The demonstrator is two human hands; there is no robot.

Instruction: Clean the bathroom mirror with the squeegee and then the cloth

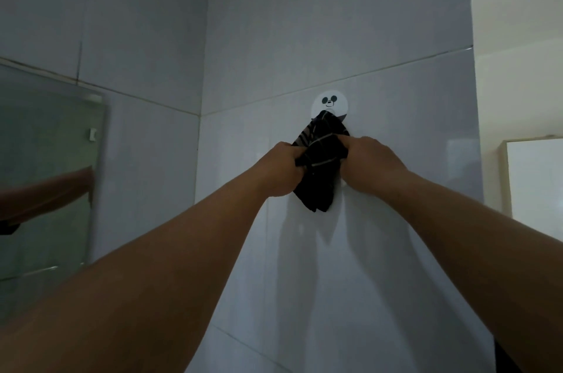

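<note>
My left hand [281, 170] is closed around the left side of the cloth [321, 165], fingers curled into the fabric, and my right hand [370, 163] grips the right side the same way, thumb and fingers pinched over a fold. Both my arms reach up and forward to the tiled wall [380, 37], bare to beyond the elbow. The cloth is dark with thin pale stripes, bunched between my two fists, its top gathered at the round white hook [330, 102] stuck on the wall, the one with a small bear face printed on it. I cannot tell whether the cloth is caught on the hook or only held against it. The lower end of the cloth hangs in a point below my hands, close to the tiles. The mirror [48, 165] is on the adjoining wall to my left, well apart from the cloth, and it reflects part of my arm. At the right edge, past the corner of the tiled wall, a pale framed panel [536, 174] shows
</note>
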